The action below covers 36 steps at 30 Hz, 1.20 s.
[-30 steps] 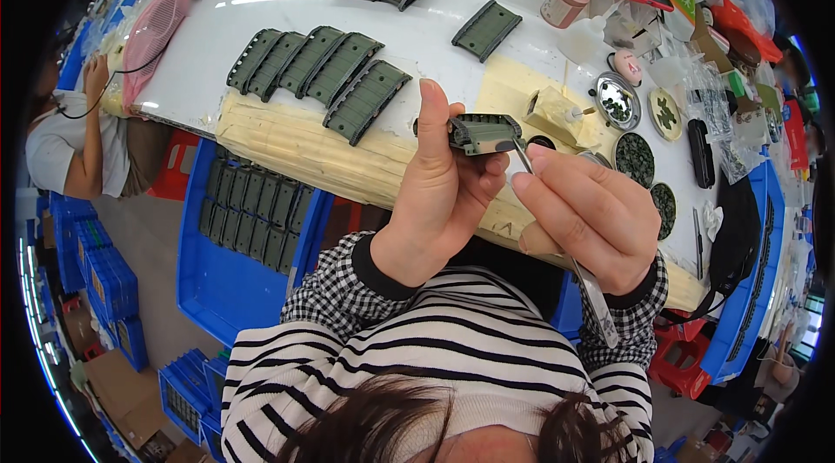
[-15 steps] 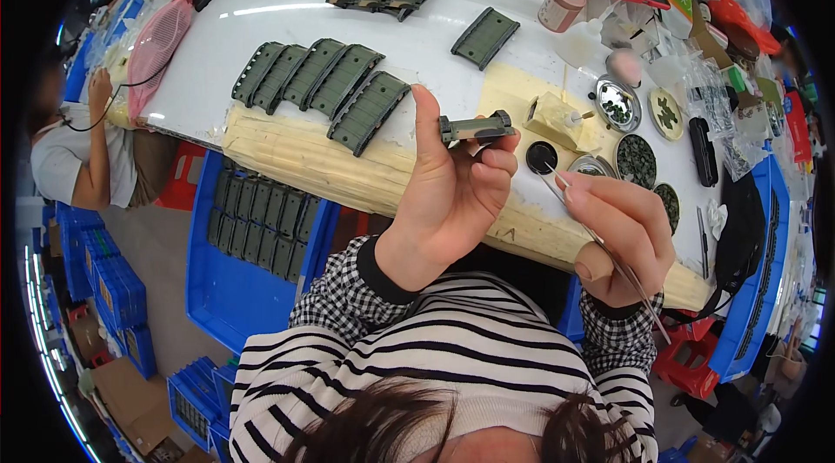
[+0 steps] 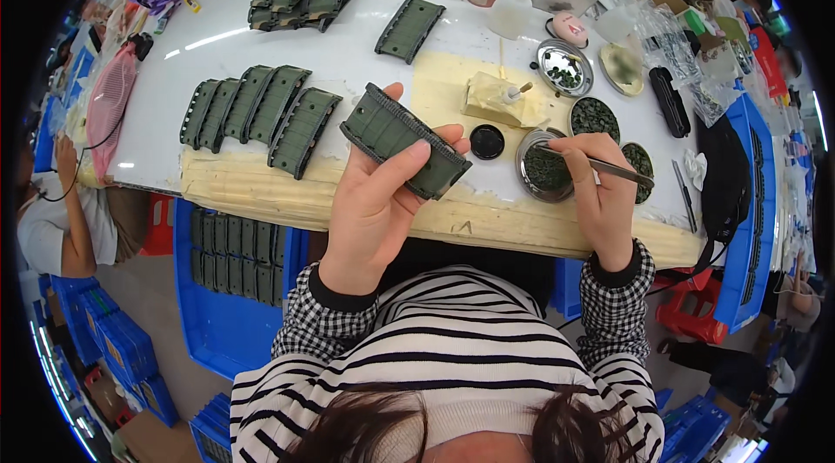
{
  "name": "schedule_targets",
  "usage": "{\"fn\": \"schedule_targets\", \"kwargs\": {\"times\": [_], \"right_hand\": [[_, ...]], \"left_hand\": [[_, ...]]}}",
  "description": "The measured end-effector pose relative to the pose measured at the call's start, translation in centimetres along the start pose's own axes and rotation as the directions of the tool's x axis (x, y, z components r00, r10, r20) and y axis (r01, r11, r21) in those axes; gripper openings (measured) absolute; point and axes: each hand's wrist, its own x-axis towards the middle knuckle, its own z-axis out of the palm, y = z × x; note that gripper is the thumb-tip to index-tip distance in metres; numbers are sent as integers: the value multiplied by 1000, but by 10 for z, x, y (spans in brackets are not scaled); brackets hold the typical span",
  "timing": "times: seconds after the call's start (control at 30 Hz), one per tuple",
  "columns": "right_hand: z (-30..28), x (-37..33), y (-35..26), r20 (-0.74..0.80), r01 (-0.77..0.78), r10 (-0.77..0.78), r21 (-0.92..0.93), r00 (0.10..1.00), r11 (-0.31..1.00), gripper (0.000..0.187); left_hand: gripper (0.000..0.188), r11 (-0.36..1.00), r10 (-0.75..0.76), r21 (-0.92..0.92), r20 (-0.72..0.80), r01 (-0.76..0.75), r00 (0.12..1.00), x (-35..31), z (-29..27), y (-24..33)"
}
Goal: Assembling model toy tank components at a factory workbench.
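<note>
Black-striped white knit top [image 3: 461, 337], black-and-white checked oversleeves [image 3: 320, 331] with plain, snug black cuffs [image 3: 341, 293]

The green panel [image 3: 391, 126], ribbed with dark edges, tilts in the left hand [image 3: 370, 198]. Silver tweezers [image 3: 621, 170] slant in the right hand [image 3: 604, 198], tips over a round metal dish [image 3: 522, 171] of dark green bits [image 3: 546, 172].

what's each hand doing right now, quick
Left hand: closed on a curved green panel, thumb across its face.
Right hand: closed on metal tweezers, over a round dish of small green pieces.
</note>
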Motion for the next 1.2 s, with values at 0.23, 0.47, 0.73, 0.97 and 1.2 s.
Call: {"fn": "schedule_targets", "kwargs": {"times": [0.23, 0.47, 0.73, 0.97, 1.2], "right_hand": [[4, 4, 3, 20, 42, -40, -61, 999, 997, 10], [5, 4, 5, 23, 40, -39, -71, 999, 997, 10], [-1, 4, -17, 15, 14, -19, 306, 1000, 952, 17], [12, 8, -32, 121, 88, -164, 475, 979, 876, 20], [9, 6, -47, 130, 173, -233, 364, 964, 915, 16]], "left_hand": [[63, 999, 6, 44, -79, -3, 997, 2, -1, -6], [56, 981, 93, 171, 16, -94, 996, -2, 10, -9], [22, 984, -104, 161, 165, 77, 981, -4, 1, -16], [32, 949, -315, 69, 309, 309, 898, -6, 9, -22], [30, 956, -292, 45, 273, 291, 917, -7, 7, -19]]}}
